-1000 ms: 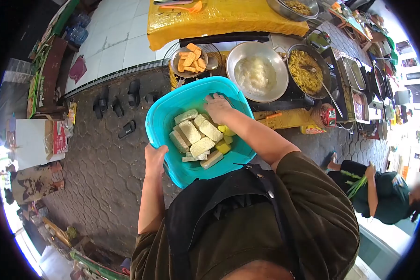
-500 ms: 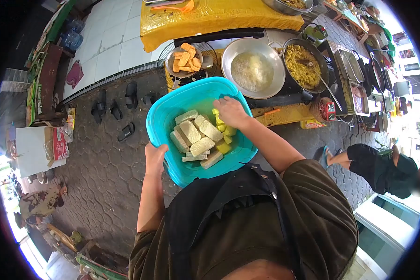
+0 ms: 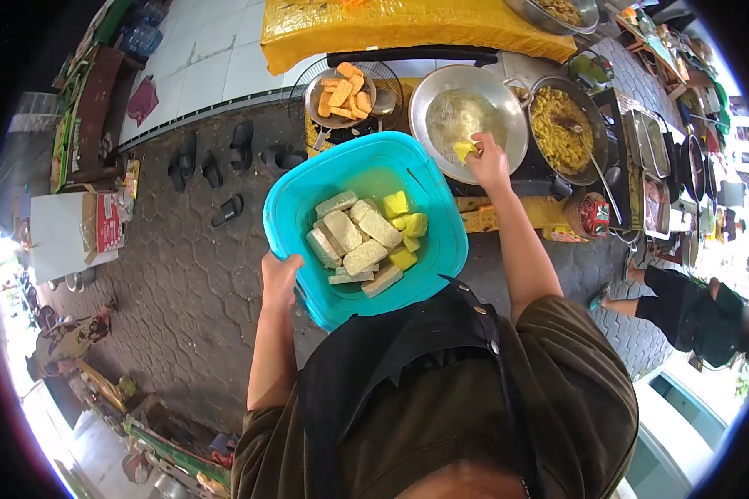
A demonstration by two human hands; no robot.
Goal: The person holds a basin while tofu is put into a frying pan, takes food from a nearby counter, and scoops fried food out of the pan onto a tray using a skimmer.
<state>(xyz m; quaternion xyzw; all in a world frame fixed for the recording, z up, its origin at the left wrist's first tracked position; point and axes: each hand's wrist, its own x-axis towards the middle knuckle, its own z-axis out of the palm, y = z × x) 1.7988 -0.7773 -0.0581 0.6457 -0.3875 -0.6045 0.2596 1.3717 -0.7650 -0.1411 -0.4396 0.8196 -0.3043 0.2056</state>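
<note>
My left hand (image 3: 280, 281) is closed on the left rim of a turquoise plastic basin (image 3: 285, 218), held against my apron. Inside lie pale tempeh slabs (image 3: 342, 230) and, at their right, several yellow tofu pieces (image 3: 396, 205) in cloudy yellowish liquid. My right hand (image 3: 488, 160) pinches a yellow tofu piece (image 3: 463, 150) above a wide metal wok (image 3: 425, 98). Bubbling oil (image 3: 466, 116) fills the wok's middle. Whether the tofu touches the oil I cannot tell.
Left of the wok, a strainer (image 3: 311, 93) holds orange-brown fried pieces. At its right is a pan of yellow food (image 3: 560, 125) with a long-handled spatula (image 3: 597, 173). Sandals (image 3: 227, 210) lie on the paving. Another person (image 3: 682, 308) is at the far right.
My right hand has moved out of the basin, up and right to the wok, with a yellow tofu piece in its fingers. My left hand still grips the basin.
</note>
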